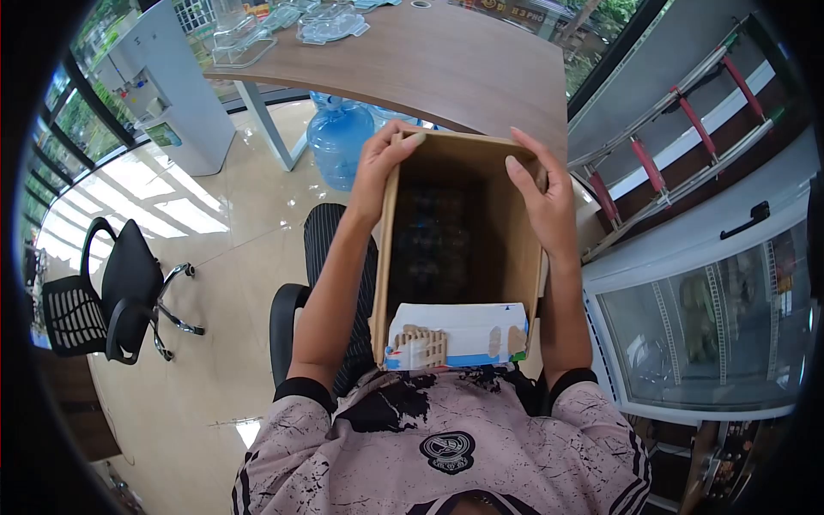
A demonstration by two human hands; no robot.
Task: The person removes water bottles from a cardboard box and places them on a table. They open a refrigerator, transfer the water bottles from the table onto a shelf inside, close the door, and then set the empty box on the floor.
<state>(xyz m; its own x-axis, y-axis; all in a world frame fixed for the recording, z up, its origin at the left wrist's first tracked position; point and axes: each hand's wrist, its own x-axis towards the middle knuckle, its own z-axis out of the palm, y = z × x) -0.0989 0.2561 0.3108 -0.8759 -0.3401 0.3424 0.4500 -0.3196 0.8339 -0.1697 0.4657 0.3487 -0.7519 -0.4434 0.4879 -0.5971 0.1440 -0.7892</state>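
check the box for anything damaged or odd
Yes: on the end of the box nearest the person, the white flap looks torn, its printed face apparently stripped in patches, showing brown, partly ribbed cardboard.

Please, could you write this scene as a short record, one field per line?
left hand: grips cardboard box at its rim
right hand: grips box's opposite side
box: open, interior dark, contents unclear
box's near end: white-and-blue printed panel
table: clear plastic packaging on top
floor: blue water bottle, black office chair
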